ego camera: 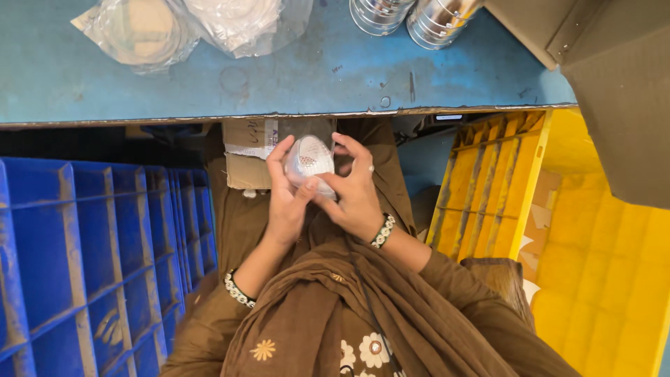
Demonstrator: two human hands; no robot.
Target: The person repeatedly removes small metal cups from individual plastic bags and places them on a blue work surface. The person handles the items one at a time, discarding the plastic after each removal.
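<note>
Both my hands hold a small round white-and-silver part wrapped in clear plastic, just below the blue table's front edge and over my lap. My left hand cups it from the left with fingers up along its side. From the right, my right hand grips it, its fingers curled over the top and the wrap. Each wrist wears a beaded bracelet. A small cardboard box lies just behind the part on my lap.
Two clear plastic bags holding round pieces lie at the table's far left. Two shiny metal cylinders stand at the far middle. A blue crate is at my left, a yellow crate at my right, cardboard upper right.
</note>
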